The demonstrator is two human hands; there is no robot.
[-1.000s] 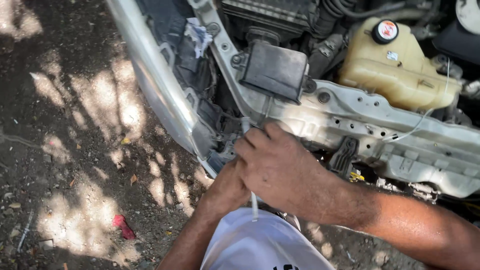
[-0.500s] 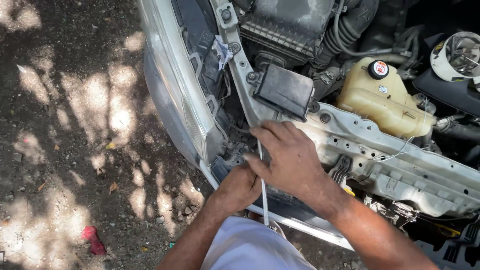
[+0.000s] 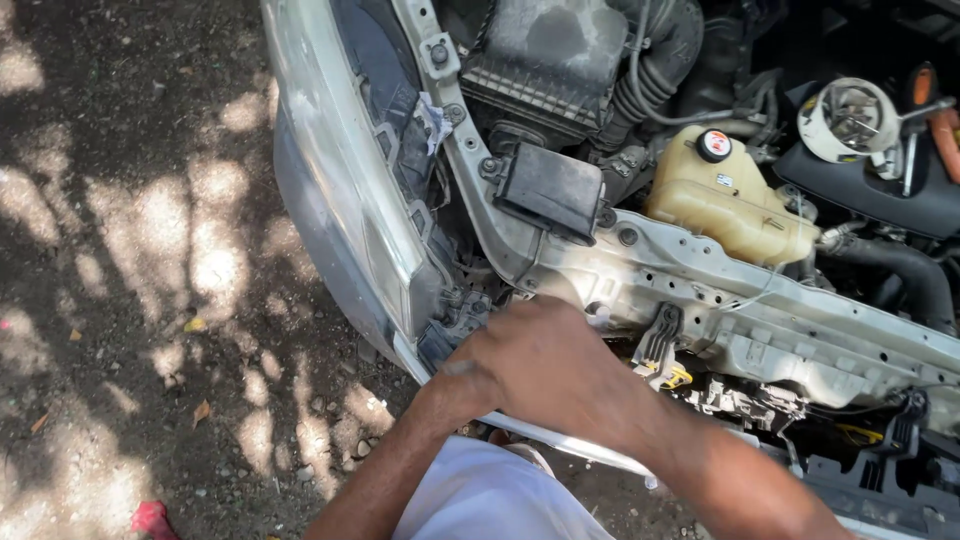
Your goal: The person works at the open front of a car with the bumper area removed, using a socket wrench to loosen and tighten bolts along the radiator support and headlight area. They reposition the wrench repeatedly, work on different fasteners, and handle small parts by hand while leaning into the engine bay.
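**A:** What are the hands doing?

**B:** Both reach in from the bottom edge toward the front corner of a car with its bonnet open. The right hand [image 3: 545, 370] lies on top, fingers curled downward over the spot where the headlight [image 3: 340, 200] meets the pale metal crossmember [image 3: 760, 330]. The left hand [image 3: 450, 385] is tucked under it, mostly hidden; only the wrist and a bit of knuckle show. I cannot tell what either hand grips, or whether the left fingers are closed at all.

**A:** And the part they are on?

**B:** It is the lower inner corner of the headlight, by a dark plastic bracket [image 3: 465, 310] just above the knuckles. The headlight lens is long, cloudy and greyish, running along the car's front edge toward the top of the view (its surface looks dusty and dulled).

**A:** What lies around it?

**B:** Behind the crossmember sits a black box-shaped cover [image 3: 550, 190], and farther right a yellowed coolant tank [image 3: 730, 205] with a black and red cap. A black latch piece [image 3: 658, 340] stands on the crossmember just beside the right hand. Bare dirt ground [image 3: 130, 270], dappled with sunlight, fills the left side.
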